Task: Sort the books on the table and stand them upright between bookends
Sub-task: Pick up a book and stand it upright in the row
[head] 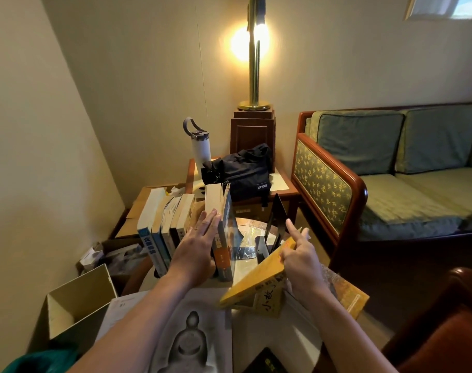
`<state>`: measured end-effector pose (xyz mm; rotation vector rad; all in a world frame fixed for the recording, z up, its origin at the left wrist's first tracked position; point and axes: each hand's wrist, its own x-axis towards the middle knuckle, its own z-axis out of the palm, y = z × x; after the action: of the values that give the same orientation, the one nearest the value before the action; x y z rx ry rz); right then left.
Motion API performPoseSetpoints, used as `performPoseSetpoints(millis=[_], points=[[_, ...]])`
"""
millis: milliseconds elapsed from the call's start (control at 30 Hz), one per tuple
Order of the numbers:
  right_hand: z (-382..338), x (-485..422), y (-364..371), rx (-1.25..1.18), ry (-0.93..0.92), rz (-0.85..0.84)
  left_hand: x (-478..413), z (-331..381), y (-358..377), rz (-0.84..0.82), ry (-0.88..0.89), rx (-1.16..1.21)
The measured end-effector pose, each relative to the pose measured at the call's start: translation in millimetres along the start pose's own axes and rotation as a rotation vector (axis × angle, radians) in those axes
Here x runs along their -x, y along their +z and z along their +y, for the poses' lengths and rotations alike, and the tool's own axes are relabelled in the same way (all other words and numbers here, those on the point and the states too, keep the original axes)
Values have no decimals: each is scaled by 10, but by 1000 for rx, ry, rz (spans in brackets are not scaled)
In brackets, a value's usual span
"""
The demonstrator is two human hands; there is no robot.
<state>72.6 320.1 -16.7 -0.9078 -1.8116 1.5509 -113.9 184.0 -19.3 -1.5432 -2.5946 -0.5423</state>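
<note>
The right hand (299,261) has its grip clamped on the upper edge of a tilted yellow book (256,281), forefinger straight. The left hand (200,238) presses flat, fingers straight, against the upright row of books (165,227) on the desk (259,335). An open gap separates the row from the black bookend (276,219).

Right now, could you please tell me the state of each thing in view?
standing books: upright in a row
left hand: open, flat against the row
yellow book: tilted
right hand: gripping the yellow book
black bookend: upright, apart from the row
lamp: lit
white bottle: upright
cardboard box: open
</note>
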Motion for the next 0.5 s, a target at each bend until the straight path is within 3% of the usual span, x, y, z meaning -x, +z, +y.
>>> performPoseSetpoints(millis=[267, 500], points=[[-286, 51, -97, 35, -157, -199, -16, -12, -3, 4, 1, -11], [-589, -462, 78, 289, -293, -249, -32, -75, 80, 63, 41, 2]])
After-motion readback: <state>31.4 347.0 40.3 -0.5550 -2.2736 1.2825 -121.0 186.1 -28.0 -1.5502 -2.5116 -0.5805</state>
